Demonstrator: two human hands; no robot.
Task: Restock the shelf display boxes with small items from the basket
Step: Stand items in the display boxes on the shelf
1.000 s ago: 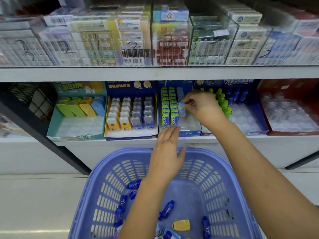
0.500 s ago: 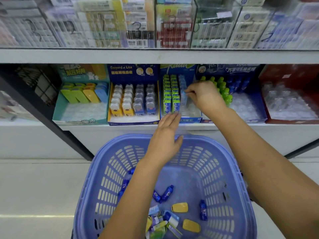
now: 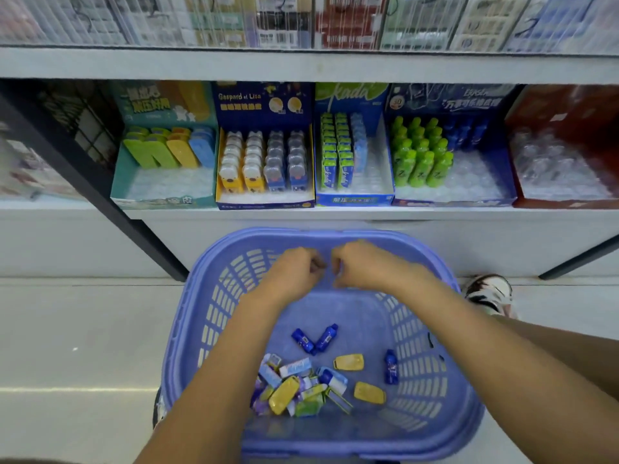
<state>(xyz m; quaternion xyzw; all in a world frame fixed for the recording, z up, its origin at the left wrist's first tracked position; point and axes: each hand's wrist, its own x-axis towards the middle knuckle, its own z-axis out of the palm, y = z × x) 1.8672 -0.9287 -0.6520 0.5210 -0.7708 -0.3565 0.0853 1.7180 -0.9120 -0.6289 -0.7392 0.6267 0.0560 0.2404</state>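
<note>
A purple plastic basket [image 3: 187, 329] stands on the floor below the shelf. On its bottom lie a heap of small packets [image 3: 294, 386], several blue mini bottles [image 3: 315, 339] and yellow cases [image 3: 348, 361]. My left hand [image 3: 294, 272] and my right hand [image 3: 365, 267] hover side by side over the basket's far end, fingers curled, fingertips almost meeting. No item shows in either hand. On the shelf, the blue Kada display box [image 3: 353, 199] holds green packs [image 3: 335, 152] and a short row of light-blue packs [image 3: 358, 142].
Beside the Kada box stand a teal box [image 3: 164, 200] with coloured cases, a Gaspard et Lisa box [image 3: 264, 95], a box with green bottles [image 3: 422, 159] and a red box [image 3: 566, 105]. A black shelf post [image 3: 100, 182] slants at left. A shoe [image 3: 489, 293] shows at right.
My right hand has left the Kada box and come down over the basket. My left hand, flat before, now has curled fingers. The view has tilted down.
</note>
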